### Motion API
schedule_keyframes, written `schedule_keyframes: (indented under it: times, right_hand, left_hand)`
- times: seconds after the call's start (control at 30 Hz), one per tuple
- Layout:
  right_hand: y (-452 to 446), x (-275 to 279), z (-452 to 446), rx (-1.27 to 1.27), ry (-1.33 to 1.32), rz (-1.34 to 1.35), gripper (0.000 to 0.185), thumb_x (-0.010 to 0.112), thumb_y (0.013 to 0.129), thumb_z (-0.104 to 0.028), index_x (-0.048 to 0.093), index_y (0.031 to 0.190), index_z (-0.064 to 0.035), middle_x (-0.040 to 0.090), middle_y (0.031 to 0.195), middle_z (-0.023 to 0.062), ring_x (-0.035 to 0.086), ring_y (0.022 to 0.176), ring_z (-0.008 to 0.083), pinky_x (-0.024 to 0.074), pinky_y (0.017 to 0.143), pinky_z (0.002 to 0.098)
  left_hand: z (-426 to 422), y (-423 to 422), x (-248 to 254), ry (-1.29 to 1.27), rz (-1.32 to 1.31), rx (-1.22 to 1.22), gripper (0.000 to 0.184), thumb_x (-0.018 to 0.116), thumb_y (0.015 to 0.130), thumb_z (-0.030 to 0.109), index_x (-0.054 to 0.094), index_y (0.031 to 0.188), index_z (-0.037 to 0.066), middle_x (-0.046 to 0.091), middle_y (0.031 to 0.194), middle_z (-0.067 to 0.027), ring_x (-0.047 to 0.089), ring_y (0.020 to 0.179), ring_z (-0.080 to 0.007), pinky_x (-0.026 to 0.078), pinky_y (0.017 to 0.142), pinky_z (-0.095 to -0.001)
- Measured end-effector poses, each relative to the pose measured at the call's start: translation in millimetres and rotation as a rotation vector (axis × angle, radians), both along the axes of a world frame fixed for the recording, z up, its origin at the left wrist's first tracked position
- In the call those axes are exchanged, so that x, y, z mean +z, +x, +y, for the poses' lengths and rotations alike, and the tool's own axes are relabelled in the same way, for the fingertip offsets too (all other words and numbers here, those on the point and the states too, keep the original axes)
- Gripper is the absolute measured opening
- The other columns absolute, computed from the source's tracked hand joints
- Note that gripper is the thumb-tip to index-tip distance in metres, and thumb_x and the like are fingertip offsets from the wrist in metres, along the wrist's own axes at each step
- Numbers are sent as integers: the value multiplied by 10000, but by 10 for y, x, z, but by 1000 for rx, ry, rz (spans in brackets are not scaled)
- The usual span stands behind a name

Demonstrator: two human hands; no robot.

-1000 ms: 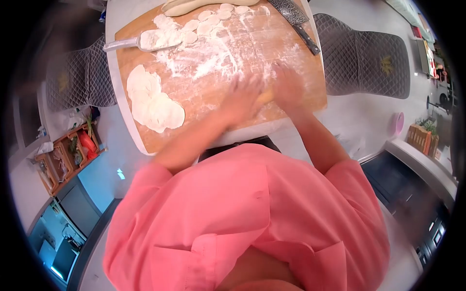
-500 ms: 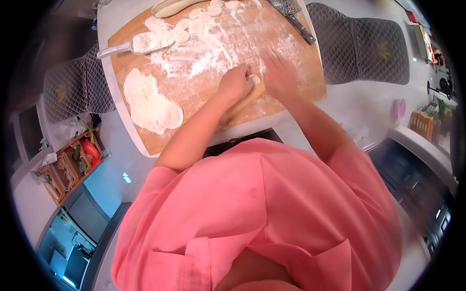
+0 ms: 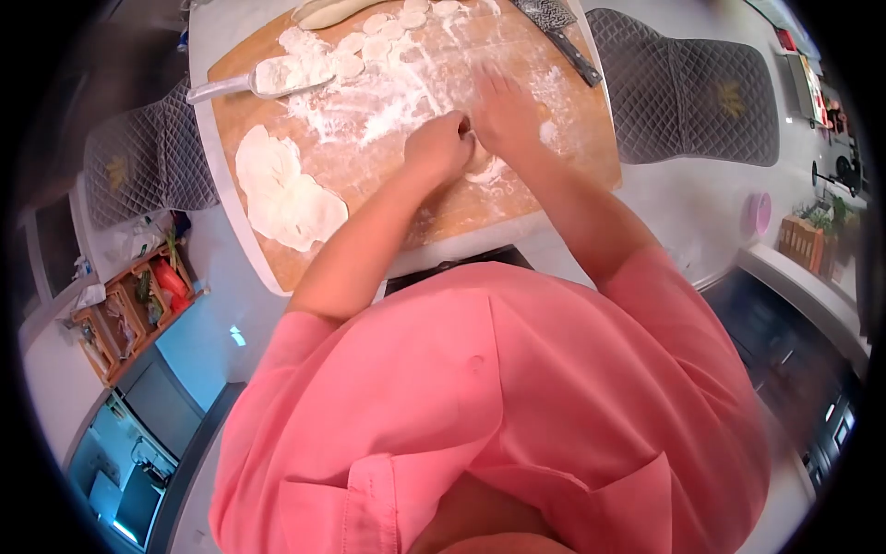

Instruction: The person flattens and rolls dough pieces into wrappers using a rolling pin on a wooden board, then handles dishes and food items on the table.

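Note:
My left hand is closed, with its curled fingertips at the edge of a small dough wrapper that is partly hidden between the hands. Close beside it, my right hand lies flat with its fingers stretched forward, slightly smeared by motion. A pale rounded tip past its right side looks like the end of a rolling pin; the rest is hidden under the palm. Both hands are over a floured wooden board. Several larger overlapping dough sheets lie at the board's left.
A metal scoop with flour rests at the upper left. Several small dough rounds and a long dough roll are at the back. A cleaver lies at the upper right. Grey quilted chair covers flank the table.
My right hand has moved forward and left, closer to my left hand. The rolling pin, seen lengthwise under the right palm before, is now mostly hidden. More of the dough wrapper shows.

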State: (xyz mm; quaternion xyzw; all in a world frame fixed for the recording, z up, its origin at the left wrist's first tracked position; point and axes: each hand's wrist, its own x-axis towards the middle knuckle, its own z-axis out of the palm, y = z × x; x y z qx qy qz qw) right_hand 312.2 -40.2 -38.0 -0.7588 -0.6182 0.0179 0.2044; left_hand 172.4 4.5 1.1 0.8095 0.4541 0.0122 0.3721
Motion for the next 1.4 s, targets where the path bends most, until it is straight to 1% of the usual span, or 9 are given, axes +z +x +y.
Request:
schedule_keyframes:
  times: [0.33, 0.4, 0.47, 0.7, 0.73, 0.8, 1.03, 1.23, 1.4]
  right_hand:
    - [-3, 11, -333, 113, -91, -39, 455, 486, 919, -178, 489, 1334, 8, 491, 1403, 195, 462, 1282, 376, 386, 1035, 448]
    - [-42, 18, 104, 54, 29, -101, 445, 490, 929, -182, 492, 1340, -12, 507, 1387, 194, 470, 1276, 374, 395, 1018, 460]
    - [-93, 134, 91, 12, 16, -34, 454, 497, 927, -188, 485, 1350, -26, 512, 1384, 190, 476, 1271, 369, 397, 1018, 461]
    - [-75, 108, -436, 131, -109, -33, 473, 489, 934, -192, 458, 1378, -32, 493, 1407, 175, 472, 1274, 354, 370, 1040, 466]
    - [-111, 80, -202, 89, -127, -11, 475, 491, 935, -193, 458, 1380, -32, 489, 1411, 172, 470, 1278, 352, 368, 1042, 468]
    - [-184, 142, 195, 28, -116, -1, 482, 493, 923, -179, 458, 1382, -33, 485, 1417, 171, 464, 1289, 343, 367, 1043, 469]
    - [-91, 116, -605, 171, -89, -42, 490, 490, 915, -187, 452, 1378, -31, 483, 1420, 169, 455, 1301, 330, 373, 1035, 470]
    - [-257, 67, 271, -22, -56, -30, 520, 501, 897, -177, 439, 1399, -54, 486, 1417, 154, 429, 1335, 310, 348, 1059, 471]
    - [-195, 152, -621, 139, -205, -61, 510, 496, 913, -200, 438, 1393, -37, 467, 1433, 163, 427, 1328, 318, 343, 1066, 461]
  left_hand:
    - [-66, -303, -40, -302, -187, 91, 197, 568, 804, 166, 646, 941, 47, 686, 902, -158, 639, 865, -364, 502, 756, -433]
    - [11, -168, -48, 56, -44, 30, 208, 576, 801, 164, 664, 956, 57, 690, 916, -162, 646, 887, -360, 509, 768, -438]
    - [85, -145, 12, 41, -15, 20, 207, 575, 803, 167, 679, 950, 66, 692, 921, -166, 649, 906, -357, 512, 780, -442]
    - [45, -430, -168, -409, -158, 104, 207, 588, 805, 170, 655, 955, 44, 694, 895, -164, 654, 865, -355, 506, 758, -429]
    - [50, -358, -124, -405, -158, 107, 207, 588, 805, 170, 655, 955, 44, 694, 895, -164, 654, 865, -355, 506, 758, -429]
    - [39, -211, -29, 74, -28, 85, 211, 606, 808, 198, 651, 947, 45, 694, 898, -162, 651, 868, -363, 504, 761, -436]
    - [43, -528, -207, -245, -152, 128, 203, 561, 841, 192, 660, 962, 62, 701, 935, -148, 652, 918, -356, 511, 797, -435]
    - [181, -264, 0, -63, 58, 6, 205, 552, 848, 149, 639, 1009, 55, 679, 976, -195, 641, 919, -359, 499, 796, -435]
    - [119, -542, -226, -268, -72, 176, 200, 568, 852, 176, 651, 988, 55, 684, 962, -179, 642, 908, -356, 500, 795, -433]
